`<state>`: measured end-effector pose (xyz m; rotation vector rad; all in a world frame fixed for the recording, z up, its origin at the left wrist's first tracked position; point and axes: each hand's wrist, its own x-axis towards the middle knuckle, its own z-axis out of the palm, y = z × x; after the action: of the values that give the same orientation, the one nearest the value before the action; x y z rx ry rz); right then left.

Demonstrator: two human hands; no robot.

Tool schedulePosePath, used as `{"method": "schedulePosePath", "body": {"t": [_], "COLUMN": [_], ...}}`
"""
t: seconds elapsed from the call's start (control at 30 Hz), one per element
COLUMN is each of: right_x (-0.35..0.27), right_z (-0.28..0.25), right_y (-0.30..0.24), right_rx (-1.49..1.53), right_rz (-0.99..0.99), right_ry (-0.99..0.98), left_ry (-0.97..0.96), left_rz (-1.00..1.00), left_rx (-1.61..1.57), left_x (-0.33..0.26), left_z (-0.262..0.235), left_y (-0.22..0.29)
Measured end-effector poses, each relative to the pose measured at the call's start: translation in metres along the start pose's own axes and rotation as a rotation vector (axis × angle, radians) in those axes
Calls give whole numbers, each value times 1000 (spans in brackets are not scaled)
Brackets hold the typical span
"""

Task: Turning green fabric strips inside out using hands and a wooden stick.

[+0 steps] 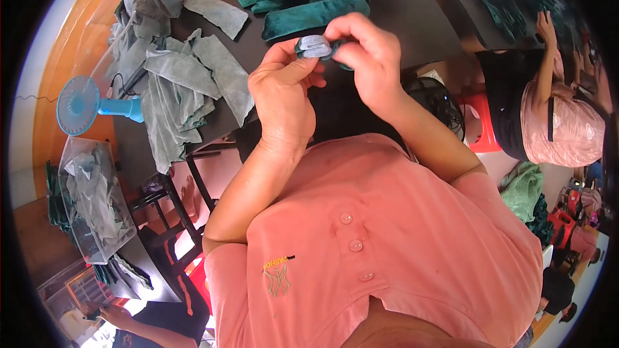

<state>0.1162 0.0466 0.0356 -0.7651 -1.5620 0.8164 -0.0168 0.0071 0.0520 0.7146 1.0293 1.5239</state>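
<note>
Looking light and pretty floppy, the folded velvet piece (pixel 314 46) is held between left hand (pixel 284 93) and right hand (pixel 374 58), both pinched closed on it, and is probably best gripped by its edges.

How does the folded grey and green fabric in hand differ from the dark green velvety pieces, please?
The folded fabric shows mostly grey, the velvety pieces dark green. The left hand and right hand hold the folded fabric; the velvety pieces lie on the table. Both include dark green.

A textile workshop: fabric pieces (pixel 225 77) heaped on a table (pixel 416 16), co-workers (pixel 560 130) nearby.
</note>
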Motion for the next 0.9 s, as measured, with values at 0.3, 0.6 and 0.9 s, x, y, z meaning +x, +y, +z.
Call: {"method": "schedulePosePath", "body": {"t": [0.3,0.6,0.9], "right_x": [-10,-8,5], "right_z": [11,17,-17], "right_y": [-8,16,35], "right_rx": [-165,-294,-434], "right_rz": [-321,-374,-676], "right_ry": [108,124,-79], "left_ry": [38,87,-351], "left_rz": [65,-44,-542], "left_rx": [-118,-167,-376], "left_x": [4,5,-3], "left_z": [9,9,-20], "left_y": [-1,-12,-12]}}
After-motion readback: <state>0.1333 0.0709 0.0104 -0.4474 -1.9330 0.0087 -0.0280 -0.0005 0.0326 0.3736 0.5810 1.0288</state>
